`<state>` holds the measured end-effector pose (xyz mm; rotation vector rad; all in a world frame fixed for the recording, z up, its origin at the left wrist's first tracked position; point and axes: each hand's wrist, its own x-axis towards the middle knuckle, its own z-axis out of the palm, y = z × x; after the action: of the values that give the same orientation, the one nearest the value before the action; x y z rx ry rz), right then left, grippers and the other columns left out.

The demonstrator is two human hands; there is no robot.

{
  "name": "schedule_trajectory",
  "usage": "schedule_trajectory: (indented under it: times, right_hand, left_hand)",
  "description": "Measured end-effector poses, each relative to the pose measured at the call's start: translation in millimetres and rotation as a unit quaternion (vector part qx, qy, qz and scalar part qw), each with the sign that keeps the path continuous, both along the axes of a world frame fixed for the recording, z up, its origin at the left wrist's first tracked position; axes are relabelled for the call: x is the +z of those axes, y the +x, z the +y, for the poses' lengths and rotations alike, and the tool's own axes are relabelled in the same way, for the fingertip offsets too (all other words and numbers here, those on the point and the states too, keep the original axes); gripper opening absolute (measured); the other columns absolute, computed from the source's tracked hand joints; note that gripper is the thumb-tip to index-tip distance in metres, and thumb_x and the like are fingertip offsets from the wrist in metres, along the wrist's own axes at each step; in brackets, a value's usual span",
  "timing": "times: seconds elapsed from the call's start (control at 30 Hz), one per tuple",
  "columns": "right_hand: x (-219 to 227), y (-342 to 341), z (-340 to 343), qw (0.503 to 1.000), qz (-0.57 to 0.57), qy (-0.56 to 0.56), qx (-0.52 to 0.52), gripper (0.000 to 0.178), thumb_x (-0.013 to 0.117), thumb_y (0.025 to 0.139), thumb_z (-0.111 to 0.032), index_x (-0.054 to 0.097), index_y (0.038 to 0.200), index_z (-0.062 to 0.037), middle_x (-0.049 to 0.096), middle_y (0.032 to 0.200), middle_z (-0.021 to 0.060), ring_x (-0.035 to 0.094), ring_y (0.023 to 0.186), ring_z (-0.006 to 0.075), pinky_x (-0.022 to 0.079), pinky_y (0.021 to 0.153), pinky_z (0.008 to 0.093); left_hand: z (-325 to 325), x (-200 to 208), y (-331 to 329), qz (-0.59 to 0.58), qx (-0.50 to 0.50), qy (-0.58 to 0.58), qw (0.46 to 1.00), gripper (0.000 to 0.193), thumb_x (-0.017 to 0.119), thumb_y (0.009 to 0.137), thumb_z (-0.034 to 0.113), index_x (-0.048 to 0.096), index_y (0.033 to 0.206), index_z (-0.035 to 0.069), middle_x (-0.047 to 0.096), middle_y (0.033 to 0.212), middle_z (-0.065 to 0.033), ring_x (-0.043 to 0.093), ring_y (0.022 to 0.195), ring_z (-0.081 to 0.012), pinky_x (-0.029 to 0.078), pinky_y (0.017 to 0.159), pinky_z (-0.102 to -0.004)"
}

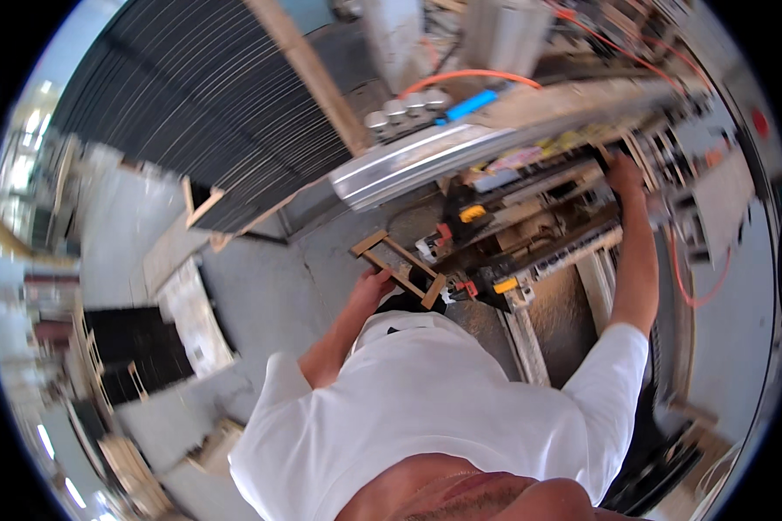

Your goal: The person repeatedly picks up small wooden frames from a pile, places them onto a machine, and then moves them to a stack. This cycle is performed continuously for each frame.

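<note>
My left hand [372, 286] is closed on the near-left side of a small wooden frame [400, 271], made of two long rails joined by short crosspieces. The frame is held tilted in front of my waist, beside the near end of a long machine [530, 227]. My right arm stretches out to the machine's far right end. There my right hand [626, 176] is bent over, by pale wooden strips [641, 161]. Its fingers look curled, but blur and the hand itself hide what is in them.
Black clamps with yellow parts [506, 285] sit at the machine's near end. A shiny metal beam [426, 165] runs along its far side, with a blue bar [472, 106] above. A large dark slatted stack [208, 95] stands at the upper left. An orange hose [699, 300] hangs at right.
</note>
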<state>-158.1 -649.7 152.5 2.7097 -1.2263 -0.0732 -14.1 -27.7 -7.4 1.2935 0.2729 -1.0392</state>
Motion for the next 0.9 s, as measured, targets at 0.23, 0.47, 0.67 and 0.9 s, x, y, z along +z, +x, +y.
schedule_trajectory:
  times: [0.23, 0.47, 0.67, 0.9]
  right_hand:
    - [11.7, 15.5, 19.4, 0.999, 0.046, 0.012, 0.002, 0.029, 0.068, 0.073, -0.017, 0.062, 0.098, -0.0046, 0.067, 0.101, 0.0184, 0.064, 0.098, 0.0364, 0.052, 0.081, 0.0472]
    - [21.6, 15.3, 28.3, 0.998, 0.061, 0.014, -0.003, 0.034, 0.079, 0.064, -0.018, 0.065, 0.090, -0.0012, 0.068, 0.094, 0.0218, 0.065, 0.091, 0.0376, 0.055, 0.076, 0.0457]
    - [23.0, 15.5, 30.7, 0.997, 0.070, 0.003, -0.022, 0.036, 0.080, 0.065, -0.017, 0.065, 0.093, 0.0010, 0.067, 0.094, 0.0228, 0.065, 0.091, 0.0395, 0.055, 0.076, 0.0464]
    - [43.7, 15.2, 68.8, 0.974, -0.224, 0.019, 0.032, 0.030, 0.066, 0.080, -0.025, 0.066, 0.099, -0.0020, 0.067, 0.091, 0.0212, 0.063, 0.088, 0.0399, 0.048, 0.078, 0.0471]
  left_hand:
    - [17.3, -6.0, -0.2, -0.094, 0.023, 0.042, 0.994, 0.039, 0.062, 0.087, 0.020, 0.056, 0.119, -0.002, 0.063, 0.110, -0.0104, 0.061, 0.101, -0.0216, 0.049, 0.087, -0.0349]
    - [59.1, 8.4, 17.9, -0.176, 0.073, 0.115, 0.975, 0.033, 0.061, 0.088, 0.019, 0.060, 0.115, 0.001, 0.065, 0.105, -0.0069, 0.061, 0.095, -0.0171, 0.050, 0.080, -0.0322]
    - [148.3, 17.3, 66.2, -0.288, 0.111, 0.157, 0.938, 0.029, 0.059, 0.089, 0.017, 0.061, 0.114, 0.003, 0.063, 0.096, -0.0011, 0.056, 0.087, -0.0110, 0.047, 0.074, -0.0276]
    - [284.0, 85.4, 163.8, -0.418, 0.289, 0.131, 0.851, 0.025, 0.054, 0.092, 0.012, 0.060, 0.112, -0.002, 0.064, 0.089, -0.0035, 0.060, 0.079, -0.0130, 0.049, 0.072, -0.0282]
